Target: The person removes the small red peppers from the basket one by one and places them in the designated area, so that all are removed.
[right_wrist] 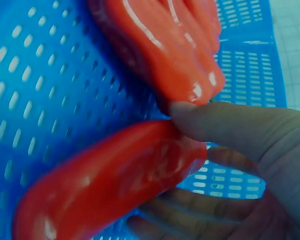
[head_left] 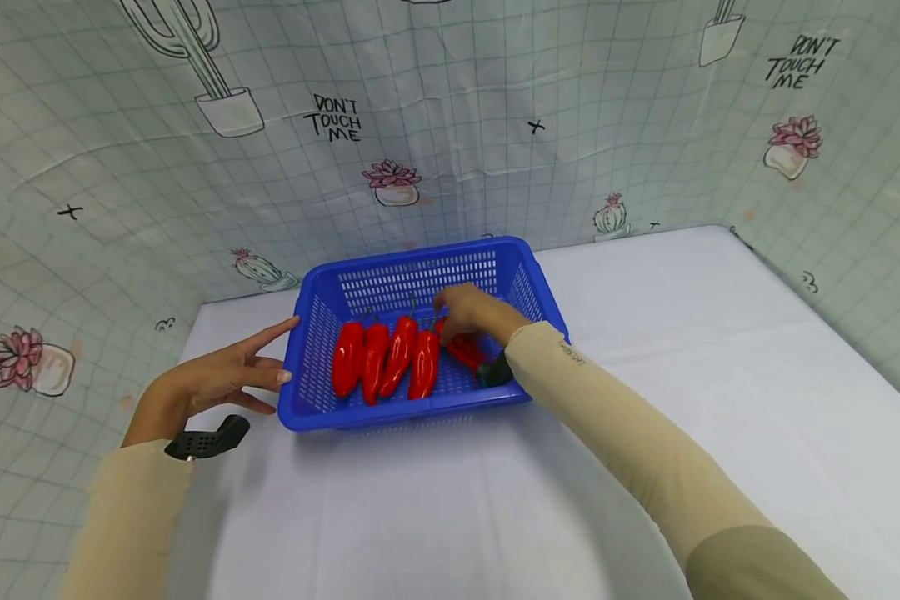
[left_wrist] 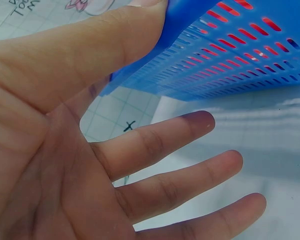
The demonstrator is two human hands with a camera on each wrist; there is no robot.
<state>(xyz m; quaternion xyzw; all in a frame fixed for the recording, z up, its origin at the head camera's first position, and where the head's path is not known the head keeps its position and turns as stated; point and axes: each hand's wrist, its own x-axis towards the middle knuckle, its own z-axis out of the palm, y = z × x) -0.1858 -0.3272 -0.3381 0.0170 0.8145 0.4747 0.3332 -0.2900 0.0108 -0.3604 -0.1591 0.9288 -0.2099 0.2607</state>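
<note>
Person working at a rectangular blue plastic basket with slotted walls (head_left: 390, 412), set at the centre of the head view on a white-covered table (head_left: 390, 508); a pale grid-patterned cloth with drawn cacti (head_left: 465, 100) fills the upper frame. Inside the basket, left of its middle, four long glossy red peppers (head_left: 399, 357) lie side by side, their thin stems toward the top of the frame. This common direction suggests deliberate alignment, and the narrow row leaves room to the right. There, a fifth red pepper with a smooth, rounded lower end (right_wrist: 110, 177) slants from upper left to lower right.

The right hand (head_left: 461, 310) reaches in from the lower right of the head view. In its wrist view the thumb rests on the upper end of the fifth pepper and the other fingers curl behind it, so the pepper is pinched near that end, probably for control of its angle; the pepper next in the row lies just beside the thumb.

The left hand (head_left: 221, 375), left of centre, touches the basket's left rim with its thumb, apparently to steady it. The other fingers are extended and spread apart, not gripping. Around the left wrist sits a black perforated device (head_left: 208, 438).
</note>
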